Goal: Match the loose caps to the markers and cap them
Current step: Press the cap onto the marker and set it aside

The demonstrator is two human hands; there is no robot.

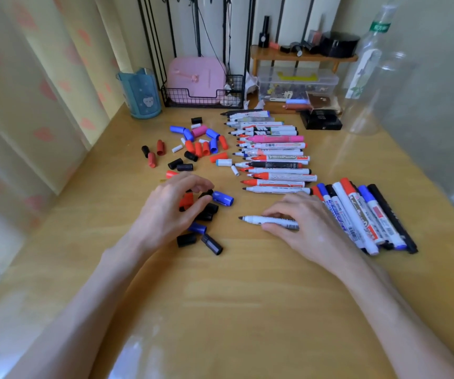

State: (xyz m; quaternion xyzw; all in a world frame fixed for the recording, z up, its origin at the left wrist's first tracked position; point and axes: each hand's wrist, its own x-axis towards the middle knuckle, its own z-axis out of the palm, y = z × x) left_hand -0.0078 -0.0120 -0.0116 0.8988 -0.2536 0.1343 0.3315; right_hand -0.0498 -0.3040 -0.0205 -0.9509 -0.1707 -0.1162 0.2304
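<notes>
Right hand (302,222) is gripping a black-tipped marker (264,220), fingers curling round its barrel, tip pointing toward the left hand (171,206). Left fingers are curling over the near caps (212,243); pinching one or not, I cannot tell. Uncapped markers (275,160) are lying just beyond the right fingertips, capped markers (365,214) crowding its outer side. Bare table (247,296) is lying open between the wrists.

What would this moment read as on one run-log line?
left hand: over loose caps, grip unclear | right hand: holds uncapped black-tipped marker on table | capped markers: piled right
</notes>
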